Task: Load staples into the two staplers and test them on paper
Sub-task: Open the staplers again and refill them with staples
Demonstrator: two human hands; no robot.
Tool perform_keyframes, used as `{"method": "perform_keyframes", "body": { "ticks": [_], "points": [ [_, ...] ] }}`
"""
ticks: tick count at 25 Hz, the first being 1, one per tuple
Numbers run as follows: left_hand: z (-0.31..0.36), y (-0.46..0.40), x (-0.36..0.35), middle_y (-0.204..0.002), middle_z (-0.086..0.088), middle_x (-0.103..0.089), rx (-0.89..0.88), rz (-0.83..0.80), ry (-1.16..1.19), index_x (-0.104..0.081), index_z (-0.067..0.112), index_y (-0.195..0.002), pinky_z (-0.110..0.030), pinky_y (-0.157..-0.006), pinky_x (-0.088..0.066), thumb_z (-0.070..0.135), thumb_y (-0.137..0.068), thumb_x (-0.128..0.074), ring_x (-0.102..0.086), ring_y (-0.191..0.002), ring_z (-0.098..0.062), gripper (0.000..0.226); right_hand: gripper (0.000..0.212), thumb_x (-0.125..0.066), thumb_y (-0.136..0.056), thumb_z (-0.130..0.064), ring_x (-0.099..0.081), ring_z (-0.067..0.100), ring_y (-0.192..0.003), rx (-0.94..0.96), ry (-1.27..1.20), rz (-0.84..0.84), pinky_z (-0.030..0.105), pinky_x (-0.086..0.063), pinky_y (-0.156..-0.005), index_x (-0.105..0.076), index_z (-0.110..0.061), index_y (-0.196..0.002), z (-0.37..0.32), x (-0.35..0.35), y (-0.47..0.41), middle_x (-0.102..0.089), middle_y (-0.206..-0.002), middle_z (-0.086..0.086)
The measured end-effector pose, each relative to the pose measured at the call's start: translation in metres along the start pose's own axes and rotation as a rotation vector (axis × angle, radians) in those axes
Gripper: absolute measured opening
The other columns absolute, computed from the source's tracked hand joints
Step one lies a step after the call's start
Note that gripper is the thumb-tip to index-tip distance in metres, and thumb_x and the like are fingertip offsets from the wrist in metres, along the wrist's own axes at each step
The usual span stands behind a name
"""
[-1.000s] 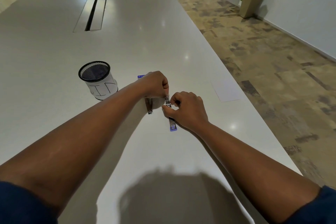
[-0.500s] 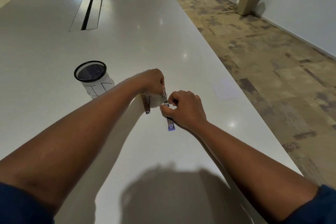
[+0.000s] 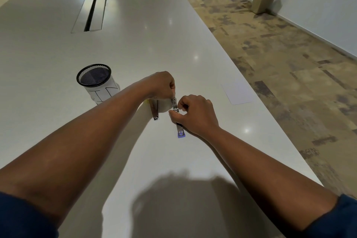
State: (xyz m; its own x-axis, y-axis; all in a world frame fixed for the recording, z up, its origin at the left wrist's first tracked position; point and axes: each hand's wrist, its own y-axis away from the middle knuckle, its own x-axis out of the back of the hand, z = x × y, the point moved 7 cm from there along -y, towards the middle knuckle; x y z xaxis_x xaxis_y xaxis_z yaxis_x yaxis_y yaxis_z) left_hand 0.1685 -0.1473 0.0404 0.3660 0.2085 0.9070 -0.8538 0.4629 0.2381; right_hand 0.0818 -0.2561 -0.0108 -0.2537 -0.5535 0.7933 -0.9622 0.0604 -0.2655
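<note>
— What's in each grip?
— The right hand pinches the metal rail of a stapler lying on the desk; its blue end points toward the person. The left hand is curled round that stapler's far end.
— The other one?
— A second stapler lies just left. Paper sits well right, a mesh cup left.
</note>
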Motion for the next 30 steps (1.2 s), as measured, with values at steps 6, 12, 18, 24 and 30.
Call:
{"method": "perform_keyframes", "body": {
  "ticks": [6,12,18,24,30],
  "points": [
    [0.002,-0.001,0.0,-0.095,-0.003,-0.076,0.037,0.009,-0.014,-0.076,0.01,-0.087,-0.032,-0.068,-0.052,0.012,-0.081,-0.069,-0.066,-0.092,-0.022,0.009,0.034,-0.065,-0.076,-0.057,-0.053,0.017,-0.071,0.004,-0.007,0.003,0.038,-0.044,-0.074,-0.061,-0.024,-0.073,0.0,0.001,0.001,-0.057,-0.068,-0.009],
    [-0.008,-0.004,0.015,-0.081,0.002,-0.066,0.131,0.153,0.115,-0.072,0.008,-0.094,-0.023,-0.057,-0.044,0.01,-0.079,-0.072,-0.058,-0.071,-0.014,0.015,0.035,-0.064,-0.074,-0.058,-0.053,0.018,-0.069,-0.006,-0.013,-0.01,0.036,-0.041,-0.073,-0.055,-0.024,-0.069,0.0,0.001,0.0,-0.055,-0.066,-0.007],
    [-0.013,-0.007,-0.004,-0.098,-0.011,-0.072,0.197,-0.014,0.121,-0.072,0.007,-0.097,-0.03,-0.068,-0.046,0.012,-0.071,-0.081,-0.061,-0.082,-0.025,0.028,0.034,-0.065,-0.074,-0.057,-0.051,0.017,-0.067,-0.002,-0.017,0.004,0.034,-0.038,-0.07,-0.053,-0.025,-0.068,0.0,0.0,0.001,-0.052,-0.063,-0.008],
    [-0.014,-0.012,-0.002,-0.086,-0.009,-0.059,0.233,-0.007,0.12,-0.069,0.001,-0.091,-0.033,-0.068,-0.039,0.008,-0.079,-0.069,-0.048,-0.076,-0.025,0.014,0.036,-0.063,-0.073,-0.06,-0.051,0.016,-0.067,-0.002,-0.008,0.009,0.034,-0.035,-0.069,-0.052,-0.025,-0.068,0.001,-0.001,0.0,-0.051,-0.063,-0.009],
    [-0.017,-0.012,0.006,-0.084,-0.01,-0.055,0.268,0.049,0.078,-0.07,0.003,-0.092,-0.033,-0.067,-0.04,0.012,-0.084,-0.061,-0.047,-0.073,-0.027,0.015,0.032,-0.062,-0.073,-0.06,-0.053,0.014,-0.071,-0.005,-0.045,0.021,0.035,-0.039,-0.072,-0.058,-0.03,-0.08,0.002,-0.002,0.0,-0.057,-0.068,-0.011]
  ]
}}
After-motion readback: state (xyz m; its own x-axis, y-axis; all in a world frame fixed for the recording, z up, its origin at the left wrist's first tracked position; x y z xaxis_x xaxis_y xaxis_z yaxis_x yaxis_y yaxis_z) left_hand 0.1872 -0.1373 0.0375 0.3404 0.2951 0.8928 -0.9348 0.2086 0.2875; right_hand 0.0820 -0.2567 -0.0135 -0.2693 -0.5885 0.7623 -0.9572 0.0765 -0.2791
